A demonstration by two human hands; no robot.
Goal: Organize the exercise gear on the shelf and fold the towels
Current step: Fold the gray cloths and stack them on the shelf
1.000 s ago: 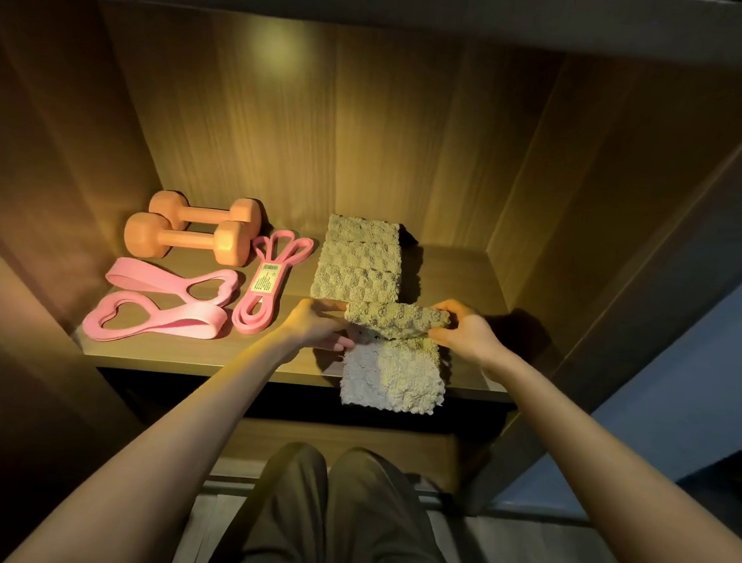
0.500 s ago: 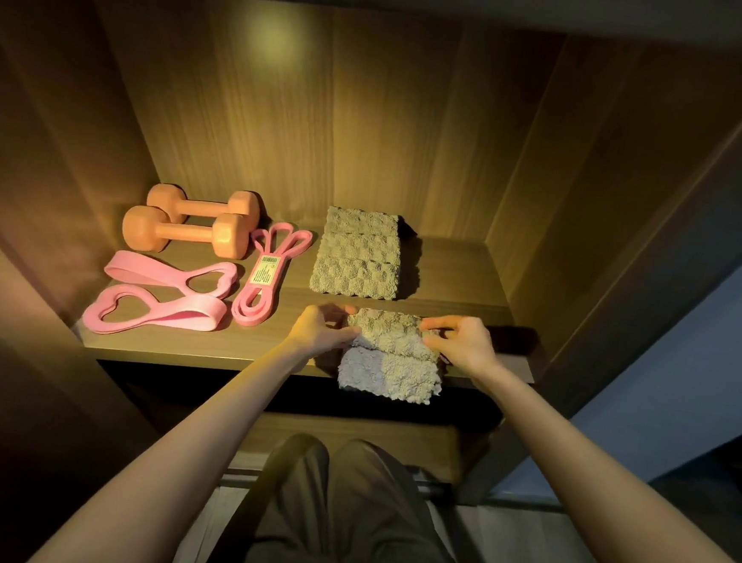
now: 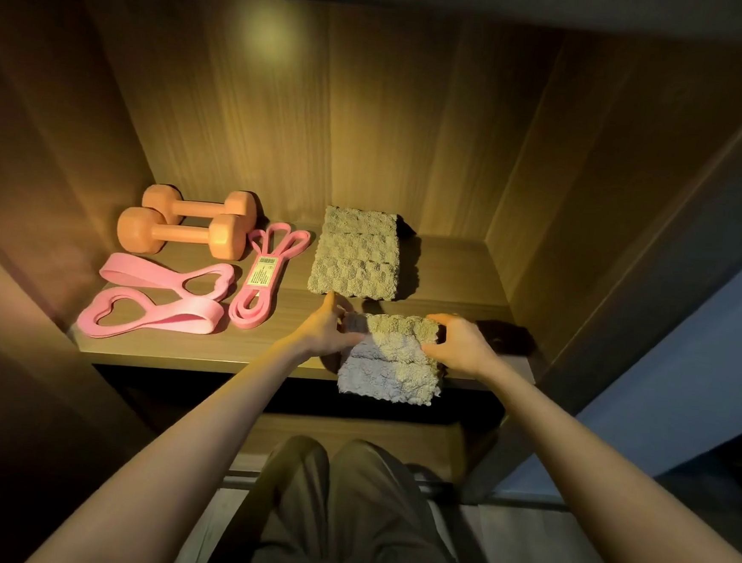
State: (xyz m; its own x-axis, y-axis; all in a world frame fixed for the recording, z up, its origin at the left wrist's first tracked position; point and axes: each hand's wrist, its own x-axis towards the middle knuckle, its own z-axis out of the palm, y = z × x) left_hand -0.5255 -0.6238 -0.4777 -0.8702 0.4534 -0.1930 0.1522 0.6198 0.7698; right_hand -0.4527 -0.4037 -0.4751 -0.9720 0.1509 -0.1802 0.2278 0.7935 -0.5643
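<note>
A small fluffy towel (image 3: 391, 363) lies at the front edge of the wooden shelf (image 3: 177, 352), its near end hanging over the edge. My left hand (image 3: 328, 327) pinches its left side and my right hand (image 3: 459, 344) grips its right side, holding a folded-over top flap. Behind it rests a folded towel (image 3: 355, 260). To the left lie two orange dumbbells (image 3: 182, 233), two pink heart-shaped bands (image 3: 159, 298) and a pink loop band with a label (image 3: 265, 273).
The shelf sits in a wooden niche with side walls (image 3: 545, 184) and a back panel close around it. A dark object (image 3: 504, 336) lies at the shelf's right front. My legs in dark trousers (image 3: 342, 514) are below.
Both hands have drawn the towel's far flap toward me, folding it over the part at the shelf's edge. The towel looks shorter and more bunched than before.
</note>
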